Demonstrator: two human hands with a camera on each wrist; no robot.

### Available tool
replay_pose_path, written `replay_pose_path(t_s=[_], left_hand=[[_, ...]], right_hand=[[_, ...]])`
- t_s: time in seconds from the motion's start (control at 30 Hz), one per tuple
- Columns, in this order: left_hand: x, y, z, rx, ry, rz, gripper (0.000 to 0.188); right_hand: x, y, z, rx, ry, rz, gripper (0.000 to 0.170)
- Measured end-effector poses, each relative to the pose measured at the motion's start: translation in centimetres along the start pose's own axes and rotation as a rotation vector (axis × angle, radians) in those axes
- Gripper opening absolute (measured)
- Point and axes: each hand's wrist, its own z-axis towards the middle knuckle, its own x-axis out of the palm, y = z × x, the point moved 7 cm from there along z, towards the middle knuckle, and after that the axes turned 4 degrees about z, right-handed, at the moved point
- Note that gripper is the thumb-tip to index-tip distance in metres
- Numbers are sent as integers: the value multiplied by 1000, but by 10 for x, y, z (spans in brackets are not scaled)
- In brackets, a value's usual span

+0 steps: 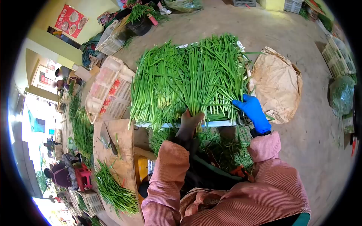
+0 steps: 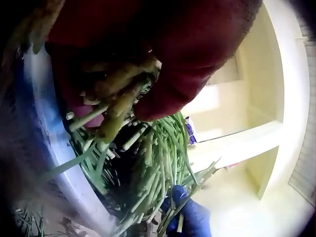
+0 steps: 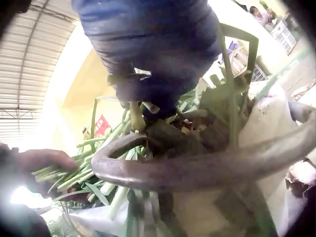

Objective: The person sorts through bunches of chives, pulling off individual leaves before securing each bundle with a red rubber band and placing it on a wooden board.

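Note:
Long green garlic chives [image 1: 158,71] lie heaped across a white-rimmed tray [image 1: 223,123] in the head view. My left hand [image 1: 187,123] grips a bunch by its pale stalk ends at the tray's near edge; the left wrist view shows those cut ends poking out below the curled fingers [image 2: 173,94]. At the right edge, my blue-gloved right hand [image 1: 255,112] pinches a few stalks. They stick out under the glove [image 3: 153,44] in the right wrist view, close above a curved metal handle [image 3: 197,170].
A brown paper sack [image 1: 277,86] stands right of the tray. On the left are a plastic crate [image 1: 113,90] and a wooden board [image 1: 124,143] bearing a knife [image 1: 109,141] and a chive bunch [image 1: 115,188]. Loose greens [image 1: 226,148] lie below the tray.

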Motion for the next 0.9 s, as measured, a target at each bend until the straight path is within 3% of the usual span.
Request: replay_pose_path(t_s=[0.1, 0.2, 0.23, 0.27, 0.3, 0.37, 0.4, 0.43, 0.5, 0.57, 0.63, 0.67, 0.7, 0.77, 0.83, 0.9], left_hand=[[0, 5, 9, -12, -47, -137, 33], [-1, -3, 14, -49, 42, -127, 36], [-1, -3, 16, -82, 71, -97, 34], [-4, -6, 20, -106, 52, 106, 29], [-5, -10, 25, -102, 47, 103, 29], [-7, -16, 32, -73, -13, 703, 26], [-11, -23, 25, -100, -27, 511, 17], [-19, -25, 22, -105, -31, 511, 17], [-29, -37, 15, -60, -14, 230, 17], [-32, -45, 5, -121, -37, 271, 18], [-27, -46, -3, -115, -14, 65, 16], [-22, -37, -1, -124, 117, -48, 19], [-14, -36, -3, -120, 122, -44, 19], [16, -34, -9, -59, 119, -351, 32], [13, -23, -6, -20, 174, -350, 36], [-2, 8, 1, -208, 137, -278, 35]], right_hand=[[5, 2, 1, -17, 35, -64, 43], [8, -2, 6, -38, 45, -91, 41], [8, -3, 5, -21, 33, 23, 39], [8, -1, 6, -10, 26, 137, 38], [7, 7, 7, -16, 28, 136, 38], [6, 16, 3, 3, 139, 37, 36], [0, 19, 1, -17, 141, 85, 36], [-8, 15, 8, -41, 91, -41, 37], [-23, 22, 12, 5, 17, -8, 34], [-25, 36, 12, -30, 30, 251, 28], [-14, 69, 4, -56, 40, 465, 30], [9, 65, 5, -67, 118, 243, 33], [27, 88, -5, -117, 209, 86, 40], [79, 99, -16, -331, 258, -208, 41], [112, 98, -27, -373, 240, -193, 34], [109, 104, -39, -392, 294, -238, 34]])
